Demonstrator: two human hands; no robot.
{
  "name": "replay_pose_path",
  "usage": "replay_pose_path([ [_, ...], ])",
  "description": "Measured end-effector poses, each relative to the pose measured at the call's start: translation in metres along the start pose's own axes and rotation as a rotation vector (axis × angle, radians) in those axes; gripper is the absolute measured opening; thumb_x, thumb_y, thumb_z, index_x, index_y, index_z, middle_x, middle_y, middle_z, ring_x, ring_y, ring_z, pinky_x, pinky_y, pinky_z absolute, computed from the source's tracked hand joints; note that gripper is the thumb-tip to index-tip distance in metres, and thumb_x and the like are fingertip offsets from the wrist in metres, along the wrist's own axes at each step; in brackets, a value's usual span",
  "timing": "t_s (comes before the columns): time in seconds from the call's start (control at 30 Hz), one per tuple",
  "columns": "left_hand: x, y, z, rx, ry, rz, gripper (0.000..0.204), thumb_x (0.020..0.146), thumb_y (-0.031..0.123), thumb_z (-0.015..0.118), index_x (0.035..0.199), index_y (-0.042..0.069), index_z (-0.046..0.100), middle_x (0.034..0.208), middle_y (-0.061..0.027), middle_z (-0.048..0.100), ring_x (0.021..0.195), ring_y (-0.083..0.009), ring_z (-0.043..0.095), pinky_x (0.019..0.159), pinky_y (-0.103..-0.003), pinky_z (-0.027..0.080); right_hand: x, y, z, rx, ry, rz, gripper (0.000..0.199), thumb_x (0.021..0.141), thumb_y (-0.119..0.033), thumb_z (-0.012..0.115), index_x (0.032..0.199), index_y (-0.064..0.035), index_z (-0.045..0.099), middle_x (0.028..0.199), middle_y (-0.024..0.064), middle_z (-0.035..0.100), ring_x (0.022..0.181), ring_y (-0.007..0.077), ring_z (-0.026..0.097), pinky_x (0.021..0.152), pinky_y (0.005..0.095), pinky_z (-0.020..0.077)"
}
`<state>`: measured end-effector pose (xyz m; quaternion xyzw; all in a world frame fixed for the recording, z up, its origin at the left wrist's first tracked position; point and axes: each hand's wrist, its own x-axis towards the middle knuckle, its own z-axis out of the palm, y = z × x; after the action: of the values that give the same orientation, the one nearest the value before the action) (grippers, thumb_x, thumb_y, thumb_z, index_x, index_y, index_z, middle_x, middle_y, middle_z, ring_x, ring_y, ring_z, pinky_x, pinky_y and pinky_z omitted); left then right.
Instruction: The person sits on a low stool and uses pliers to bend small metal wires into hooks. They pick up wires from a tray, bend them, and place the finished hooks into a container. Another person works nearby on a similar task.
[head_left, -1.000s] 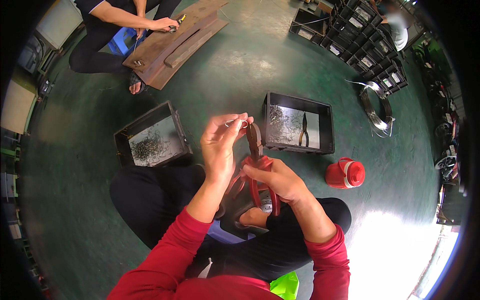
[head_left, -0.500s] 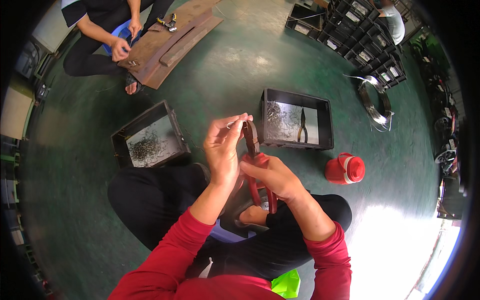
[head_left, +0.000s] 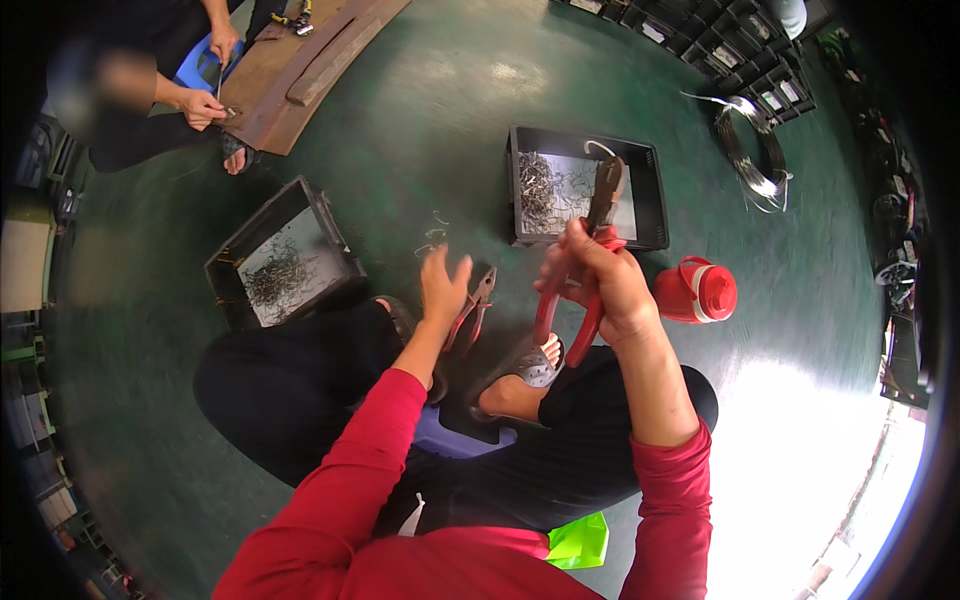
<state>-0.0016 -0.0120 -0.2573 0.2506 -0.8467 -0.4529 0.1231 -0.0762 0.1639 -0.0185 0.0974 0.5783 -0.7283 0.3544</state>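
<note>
My right hand (head_left: 605,275) grips the red handles of a pair of pliers (head_left: 607,195), raised over the near side of the right black crate (head_left: 580,142). A short curved piece of wire (head_left: 600,147) shows at the jaw tip. My left hand (head_left: 443,285) reaches low over the floor with its thumb and fingers apart, apparently holding nothing. Just beyond its fingertips lie a few bent wire pieces (head_left: 434,234). Beside it, between my feet, a second pair of red-handled pliers (head_left: 478,305) rests on the floor.
The left black crate (head_left: 345,225) holds a heap of small bent wires. A red jug (head_left: 700,290) stands at the right, a wire coil (head_left: 750,155) farther back. Stacked black crates (head_left: 715,50) are behind. At far left another person works by a brown board (head_left: 290,85).
My hands have parted. The right carried the pliers up and right over the crate, wire at the jaws. My left let go of the wire and dropped toward the floor. My view shifted slightly.
</note>
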Motion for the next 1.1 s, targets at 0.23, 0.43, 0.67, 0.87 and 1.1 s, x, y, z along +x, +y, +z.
replay_pose_path([
  [0.23,-0.104,-0.080,0.057,0.746,-0.408,0.025,0.100,0.071,0.042,0.076,0.145,0.002,0.022,0.143,-0.0148,0.030,0.123,-0.0369,0.038,0.091,-0.049,0.041,0.006,0.001,-0.025,-0.032,0.010,0.116,0.040,0.090,-0.041,0.061,0.097,-0.0018,0.056,0.083,0.0080,0.063,0.085,0.0230,0.066,0.075,0.0371,0.0502],
  [0.43,-0.079,-0.076,0.032,0.407,-0.490,-0.033,0.070,0.078,0.019,0.061,0.138,-0.003,0.034,0.121,-0.0221,0.050,0.110,-0.0382,0.049,0.089,-0.049,0.044,0.008,0.002,-0.024,-0.117,0.000,0.127,0.034,0.088,-0.037,0.065,0.094,-0.0042,0.058,0.081,0.0041,0.062,0.075,0.0175,0.063,0.070,0.0336,0.0493],
  [0.67,-0.050,-0.029,0.029,-0.466,-0.561,-0.492,0.040,0.088,0.027,0.060,0.118,0.001,0.054,0.096,-0.0115,0.063,0.083,-0.0186,0.062,0.075,-0.033,0.051,0.014,0.014,-0.015,-0.165,0.022,0.109,0.038,0.087,-0.039,0.065,0.085,-0.0020,0.058,0.074,0.0058,0.059,0.068,0.0163,0.061,0.063,0.0339,0.0464],
  [0.87,-0.022,0.050,-0.030,-0.795,-0.559,-0.296,0.037,0.091,0.014,0.059,0.126,0.005,0.052,0.115,-0.0077,0.062,0.102,-0.0180,0.062,0.080,-0.033,0.053,0.024,0.014,-0.020,-0.595,0.078,0.048,0.042,0.085,-0.043,0.065,0.082,-0.0014,0.061,0.070,0.0078,0.061,0.066,0.0174,0.060,0.062,0.0332,0.0463],
  [1.1,-0.009,0.135,-0.109,-1.085,-0.537,0.001,0.058,0.089,0.007,0.056,0.142,0.004,0.033,0.138,-0.0121,0.045,0.113,-0.0251,0.054,0.091,-0.042,0.050,0.007,0.000,-0.007,-0.254,-0.025,0.004,0.031,0.089,-0.038,0.064,0.088,-0.0071,0.059,0.076,0.0028,0.059,0.076,0.0186,0.061,0.070,0.0343,0.0467],
])
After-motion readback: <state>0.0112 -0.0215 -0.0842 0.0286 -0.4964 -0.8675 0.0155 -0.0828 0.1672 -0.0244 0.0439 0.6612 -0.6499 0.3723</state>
